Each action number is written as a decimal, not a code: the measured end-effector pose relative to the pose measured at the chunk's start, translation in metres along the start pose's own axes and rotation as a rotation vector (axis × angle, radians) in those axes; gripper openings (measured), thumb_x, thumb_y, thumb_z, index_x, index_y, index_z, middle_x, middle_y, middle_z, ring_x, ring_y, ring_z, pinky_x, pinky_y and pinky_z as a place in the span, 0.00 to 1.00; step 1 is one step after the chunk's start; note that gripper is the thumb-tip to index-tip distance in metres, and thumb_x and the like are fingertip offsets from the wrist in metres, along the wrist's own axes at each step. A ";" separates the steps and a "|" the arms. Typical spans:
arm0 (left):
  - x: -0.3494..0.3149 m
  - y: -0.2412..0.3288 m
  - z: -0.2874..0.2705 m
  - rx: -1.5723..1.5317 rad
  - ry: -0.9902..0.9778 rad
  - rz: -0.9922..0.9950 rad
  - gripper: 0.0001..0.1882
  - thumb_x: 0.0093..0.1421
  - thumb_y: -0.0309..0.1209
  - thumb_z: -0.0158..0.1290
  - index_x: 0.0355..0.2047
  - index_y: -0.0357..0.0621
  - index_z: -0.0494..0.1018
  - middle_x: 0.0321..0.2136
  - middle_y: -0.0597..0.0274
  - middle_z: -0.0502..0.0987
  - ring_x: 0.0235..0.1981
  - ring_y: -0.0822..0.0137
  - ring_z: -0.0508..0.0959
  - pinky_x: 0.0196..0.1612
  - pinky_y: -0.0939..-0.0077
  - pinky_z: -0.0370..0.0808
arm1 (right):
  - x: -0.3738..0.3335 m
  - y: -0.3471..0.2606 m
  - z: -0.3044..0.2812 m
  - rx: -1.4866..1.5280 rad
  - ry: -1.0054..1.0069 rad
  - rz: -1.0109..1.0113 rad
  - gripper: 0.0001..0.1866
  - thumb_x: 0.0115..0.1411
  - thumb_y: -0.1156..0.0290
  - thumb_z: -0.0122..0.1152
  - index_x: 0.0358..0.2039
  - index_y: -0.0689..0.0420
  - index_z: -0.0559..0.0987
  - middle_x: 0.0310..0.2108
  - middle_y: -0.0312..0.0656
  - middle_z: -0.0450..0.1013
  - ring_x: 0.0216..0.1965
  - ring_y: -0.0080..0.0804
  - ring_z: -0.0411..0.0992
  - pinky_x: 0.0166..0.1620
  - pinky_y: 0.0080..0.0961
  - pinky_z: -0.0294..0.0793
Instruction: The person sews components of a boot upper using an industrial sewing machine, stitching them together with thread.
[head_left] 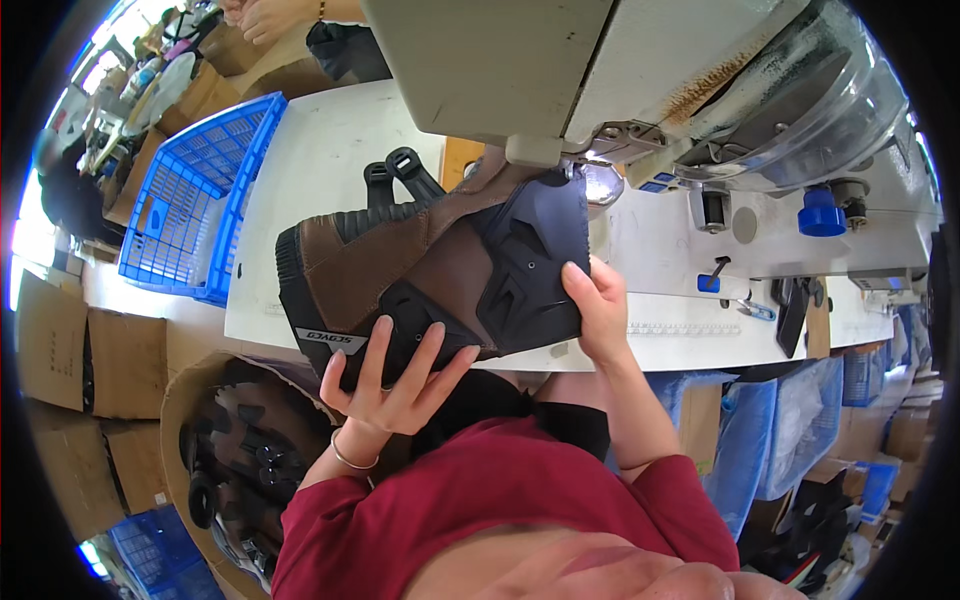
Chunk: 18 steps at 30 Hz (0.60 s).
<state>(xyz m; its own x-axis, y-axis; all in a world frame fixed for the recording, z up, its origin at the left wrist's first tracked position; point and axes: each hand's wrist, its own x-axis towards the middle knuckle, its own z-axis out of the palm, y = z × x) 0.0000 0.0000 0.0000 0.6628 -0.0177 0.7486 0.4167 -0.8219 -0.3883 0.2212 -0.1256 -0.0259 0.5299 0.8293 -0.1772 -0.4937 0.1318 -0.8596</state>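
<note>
While both hands are on the work, left hand (pixel 405 385) has its fingers spread over the near lower face of a brown and black panelled piece (pixel 455 275), supporting it. Right hand (pixel 602 312) grips the piece's right edge, thumb on top, other fingers mostly hidden by the work. Bangle (pixel 355 455) on left wrist. Piece is held up over the near part of the white table (pixel 335 120), tilted, ribbed black end toward the left, dark bluish panel toward the right; pale patch (pixel 330 338) at its lower left corner, black strap loops (pixel 408 175) sticking up from its far edge.

Top right end of the piece is right by the working end of the sewing machine (pixel 490 70); contact there is partly covered, so can't tell whether it sits under the foot. Clear cover (pixel 840 110) and blue knob (pixel 822 212) on the machine's right side. Right along the table: ruler strip (pixel 685 328), blue-handled snips (pixel 757 311), black flat item (pixel 790 318).

Blue crate (pixel 150 225) stands left of the table. Near left, round cardboard bin (pixel 172 430) holding similar brown and black pieces (pixel 250 460). Stacked cartons (pixel 125 360) farther left. Blue-lined bins (pixel 745 430) below the table, right. Co-worker's hand (pixel 275 18) at the top.
</note>
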 end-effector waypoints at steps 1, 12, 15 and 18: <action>0.001 -0.001 0.000 -0.018 0.005 -0.009 0.13 0.54 0.48 0.57 0.41 0.79 0.77 0.43 0.83 0.77 0.46 0.61 0.76 0.55 0.54 0.54 | -0.005 -0.001 -0.004 -0.078 -0.053 -0.039 0.14 0.58 0.70 0.58 0.43 0.63 0.75 0.53 0.46 0.61 0.52 0.31 0.59 0.54 0.25 0.58; 0.007 -0.009 0.002 -0.062 -0.029 0.060 0.10 0.55 0.44 0.55 0.38 0.74 0.78 0.42 0.84 0.78 0.44 0.63 0.78 0.56 0.60 0.56 | -0.030 0.025 -0.010 -0.241 -0.140 -0.371 0.05 0.57 0.78 0.55 0.26 0.67 0.75 0.39 0.43 0.70 0.39 0.26 0.65 0.43 0.21 0.62; 0.010 -0.013 0.005 -0.091 -0.028 0.047 0.09 0.56 0.43 0.54 0.38 0.72 0.78 0.42 0.84 0.78 0.44 0.63 0.78 0.57 0.62 0.58 | -0.029 0.027 -0.007 -0.197 -0.104 -0.329 0.05 0.58 0.77 0.55 0.28 0.67 0.75 0.41 0.42 0.70 0.39 0.25 0.64 0.42 0.20 0.62; 0.017 -0.016 0.005 -0.122 -0.021 0.020 0.09 0.56 0.41 0.54 0.38 0.71 0.79 0.42 0.83 0.78 0.44 0.62 0.78 0.57 0.64 0.59 | -0.027 0.024 0.001 -0.129 -0.066 -0.340 0.05 0.58 0.77 0.54 0.30 0.67 0.75 0.44 0.41 0.68 0.40 0.24 0.64 0.42 0.19 0.62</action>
<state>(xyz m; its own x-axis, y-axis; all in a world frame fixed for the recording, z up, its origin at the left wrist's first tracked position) 0.0077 0.0154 0.0158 0.6838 -0.0236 0.7293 0.3252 -0.8848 -0.3336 0.1946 -0.1442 -0.0409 0.6010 0.7838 0.1565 -0.2038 0.3396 -0.9182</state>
